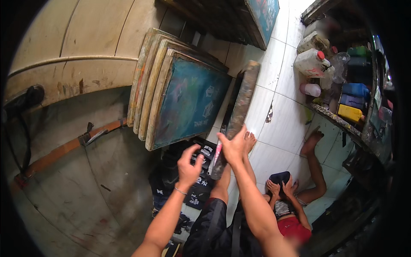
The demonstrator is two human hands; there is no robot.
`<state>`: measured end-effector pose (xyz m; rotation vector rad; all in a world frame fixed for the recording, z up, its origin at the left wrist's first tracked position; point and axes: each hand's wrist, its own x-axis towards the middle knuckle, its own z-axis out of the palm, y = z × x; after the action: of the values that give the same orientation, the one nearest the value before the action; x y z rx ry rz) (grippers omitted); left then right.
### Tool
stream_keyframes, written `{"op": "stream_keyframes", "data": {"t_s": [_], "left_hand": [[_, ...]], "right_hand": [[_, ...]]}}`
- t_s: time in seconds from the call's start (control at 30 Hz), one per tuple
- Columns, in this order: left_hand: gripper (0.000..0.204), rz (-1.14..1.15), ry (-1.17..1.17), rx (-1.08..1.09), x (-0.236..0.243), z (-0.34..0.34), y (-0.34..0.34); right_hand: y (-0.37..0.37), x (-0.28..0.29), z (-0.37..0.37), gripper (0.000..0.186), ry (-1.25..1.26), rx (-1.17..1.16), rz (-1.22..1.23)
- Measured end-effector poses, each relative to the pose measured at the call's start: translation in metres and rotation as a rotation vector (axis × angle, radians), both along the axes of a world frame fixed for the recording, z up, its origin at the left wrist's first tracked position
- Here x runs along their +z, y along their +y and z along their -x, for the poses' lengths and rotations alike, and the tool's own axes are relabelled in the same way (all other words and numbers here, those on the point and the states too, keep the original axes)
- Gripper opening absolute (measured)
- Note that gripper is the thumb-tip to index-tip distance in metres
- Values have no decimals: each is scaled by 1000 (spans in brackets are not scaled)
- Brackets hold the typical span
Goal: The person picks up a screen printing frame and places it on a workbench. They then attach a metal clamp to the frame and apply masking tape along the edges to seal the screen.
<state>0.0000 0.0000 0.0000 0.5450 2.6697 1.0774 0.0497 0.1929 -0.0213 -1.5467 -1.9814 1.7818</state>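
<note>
We log the paint-crusted frame (242, 103) edge-on, long axis running away from us, near half apparently clamped in the grip of the right hand (234, 150), fingertips partly hidden, the left hand (189, 165) nearby leftward, fingers apart, stacked screens (188, 103) beyond.

Held frame (241, 105): face was largely hidden | rear frames (150, 81): faces were mostly covered | upper blue panel (264, 17): was cut at top
</note>
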Motion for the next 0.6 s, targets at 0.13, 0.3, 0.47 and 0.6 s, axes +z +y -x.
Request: {"op": "stream_keyframes", "data": {"t_s": [0.13,0.3,0.47,0.6], "left_hand": [[69,175,215,177,-21,57,-50],[87,613,115,80,-52,104,-87],[84,331,76,83,-64,84,-86],[80,190,13,7,-50,34,-64]], "right_hand": [[16,-44,-34,79,65,-49,-163],[9,-61,-42,67,138,-49,-177],[-30,-34,-27,71,96,-56,-164],[-51,-13,-8,88,54,-20,-138]]}}
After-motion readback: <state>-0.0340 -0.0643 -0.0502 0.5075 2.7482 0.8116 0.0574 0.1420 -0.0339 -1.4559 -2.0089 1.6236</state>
